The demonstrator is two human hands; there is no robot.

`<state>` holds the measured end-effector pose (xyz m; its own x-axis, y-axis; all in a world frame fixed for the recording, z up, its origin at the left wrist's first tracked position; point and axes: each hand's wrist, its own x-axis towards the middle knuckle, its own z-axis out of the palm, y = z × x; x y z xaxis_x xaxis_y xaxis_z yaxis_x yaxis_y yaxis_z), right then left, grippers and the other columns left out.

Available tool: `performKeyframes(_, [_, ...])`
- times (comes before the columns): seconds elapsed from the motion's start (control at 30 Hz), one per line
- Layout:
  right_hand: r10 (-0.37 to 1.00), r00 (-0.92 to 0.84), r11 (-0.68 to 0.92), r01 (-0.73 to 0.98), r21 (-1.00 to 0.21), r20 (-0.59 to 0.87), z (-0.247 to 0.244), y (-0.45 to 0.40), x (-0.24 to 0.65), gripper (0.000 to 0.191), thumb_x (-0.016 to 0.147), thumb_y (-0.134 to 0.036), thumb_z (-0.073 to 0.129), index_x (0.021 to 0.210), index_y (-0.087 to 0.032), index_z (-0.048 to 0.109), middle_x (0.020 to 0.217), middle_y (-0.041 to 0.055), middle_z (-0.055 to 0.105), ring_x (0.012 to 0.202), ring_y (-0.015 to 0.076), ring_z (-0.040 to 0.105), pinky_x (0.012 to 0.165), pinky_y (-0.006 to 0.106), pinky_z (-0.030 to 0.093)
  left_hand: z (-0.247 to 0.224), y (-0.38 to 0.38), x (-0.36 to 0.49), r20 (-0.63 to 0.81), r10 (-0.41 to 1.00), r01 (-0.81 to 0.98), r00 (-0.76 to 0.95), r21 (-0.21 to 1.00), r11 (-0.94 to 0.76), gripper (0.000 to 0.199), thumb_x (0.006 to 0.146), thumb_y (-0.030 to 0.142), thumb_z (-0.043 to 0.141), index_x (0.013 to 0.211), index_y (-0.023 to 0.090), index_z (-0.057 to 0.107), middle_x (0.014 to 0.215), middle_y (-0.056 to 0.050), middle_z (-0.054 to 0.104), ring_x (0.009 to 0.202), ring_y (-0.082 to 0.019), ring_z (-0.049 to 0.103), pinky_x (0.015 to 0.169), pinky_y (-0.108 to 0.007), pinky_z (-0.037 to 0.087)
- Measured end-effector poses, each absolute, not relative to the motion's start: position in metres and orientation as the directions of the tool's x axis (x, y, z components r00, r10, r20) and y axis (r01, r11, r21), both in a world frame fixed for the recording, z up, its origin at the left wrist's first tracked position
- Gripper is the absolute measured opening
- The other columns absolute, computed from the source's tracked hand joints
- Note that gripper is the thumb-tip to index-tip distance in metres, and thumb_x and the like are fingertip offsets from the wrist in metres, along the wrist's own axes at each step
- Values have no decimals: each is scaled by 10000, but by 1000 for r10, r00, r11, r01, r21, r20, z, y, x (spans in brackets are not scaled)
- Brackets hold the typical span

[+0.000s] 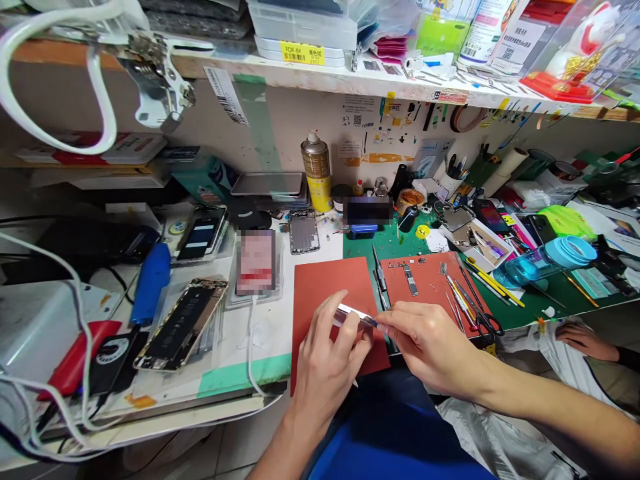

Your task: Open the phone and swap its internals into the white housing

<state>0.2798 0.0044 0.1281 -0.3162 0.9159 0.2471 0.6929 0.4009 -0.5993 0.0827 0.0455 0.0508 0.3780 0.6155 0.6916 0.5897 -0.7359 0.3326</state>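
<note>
My left hand is closed around a thin, silver-edged phone, which it holds tilted and nearly edge-on above the red mat. At the phone's right end, the fingers of my right hand are pinched together. A small dark bluish bit shows at those fingertips, but I cannot make out what it is. Beyond my right hand a second red mat bears a small circuit board, tweezers and black-handled scissors. A dark pen-shaped tool lies between the mats.
An opened phone and a phone on a charging cable lie to the left. Behind stand a spray can and a small propped screen. A blue bottle lies at right. Nearby is another person's hand. A shelf overhangs the bench.
</note>
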Motion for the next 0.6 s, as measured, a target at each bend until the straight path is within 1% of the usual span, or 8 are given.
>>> performKeyframes(0.07, [910,-314,415,704,-576,272,125,3,278,274,1027,-36,488,1014,-155,734,773,18,660,639,152,556,608,270,425,50,45,82,682,632,589,367,356,-726,384,944,92,722,1270,210,559,1395,-226,660,1207,-344,738,891,-466,690])
performKeyframes(0.2, [862,-320,476,777,-411,394,116,-2,273,277,1033,-31,467,1094,-120,722,816,58,684,674,184,578,619,301,450,50,44,81,672,650,595,354,374,-711,392,937,87,729,1270,207,561,1400,-224,660,1209,-333,737,933,-472,678])
performKeyframes(0.23, [853,-318,482,786,-388,414,114,-3,272,273,1034,-31,468,1109,-113,717,825,67,690,679,190,583,622,306,457,50,44,81,671,652,595,353,376,-710,392,936,85,730,1269,205,562,1400,-225,660,1211,-334,736,937,-471,676])
performKeyframes(0.3, [858,-308,478,771,-421,411,111,-3,271,254,1040,-42,480,1126,-117,706,844,72,702,697,192,604,637,304,477,49,45,80,670,652,592,353,379,-711,386,937,90,731,1265,207,564,1406,-220,661,1216,-332,735,937,-463,674])
performKeyframes(0.43, [905,-273,419,709,-567,327,113,1,272,200,1044,-83,526,1115,-157,697,872,54,728,732,178,650,692,281,518,47,48,78,678,645,578,352,384,-720,377,949,140,754,1264,232,570,1419,-194,663,1219,-319,735,954,-450,662])
performKeyframes(0.53, [930,-278,366,720,-590,239,115,4,274,173,1027,-84,555,1075,-166,699,875,43,737,737,167,659,698,266,521,46,52,78,690,636,566,347,387,-728,369,958,188,769,1269,245,578,1408,-177,675,1184,-308,744,931,-434,658])
performKeyframes(0.6, [936,-289,350,736,-579,199,115,6,275,158,1015,-83,575,1072,-163,698,884,44,745,745,166,664,699,264,525,47,54,78,699,624,560,349,378,-737,342,969,215,766,1261,228,588,1396,-197,681,1168,-323,747,912,-446,655])
